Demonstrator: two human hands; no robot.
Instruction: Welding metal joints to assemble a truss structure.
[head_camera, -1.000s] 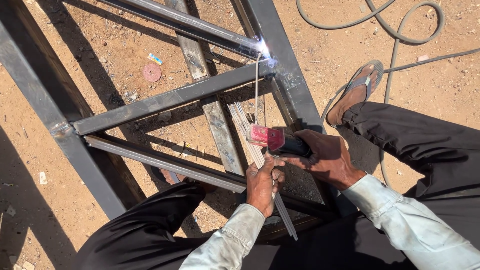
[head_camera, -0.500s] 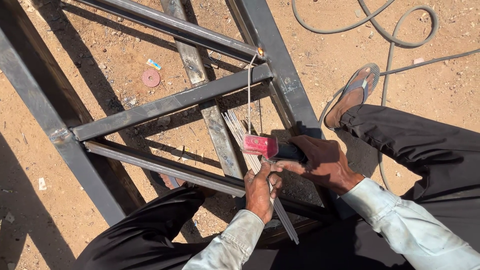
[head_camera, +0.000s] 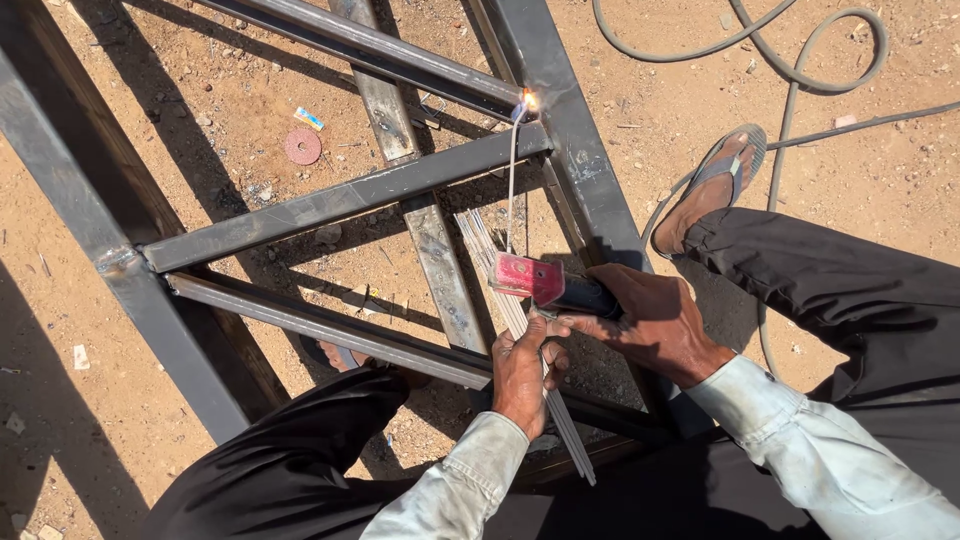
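Rod tip (head_camera: 513, 150) now sparking, cable (head_camera: 790, 90) beside frame (head_camera: 560, 120)

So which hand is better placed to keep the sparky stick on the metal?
Probably the right hand: it grips the red holder whose rod touches the glowing joint. The left hand holds spare rods.

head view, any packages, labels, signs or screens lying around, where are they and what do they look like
Small wrapper scrap: on the sandy ground inside the steel frame, beside a round reddish disc; short, oblong, blue, yellow and white.
No signs or screens in view.
Pale scraps on the ground at left: too small to tell whether they are packaging.
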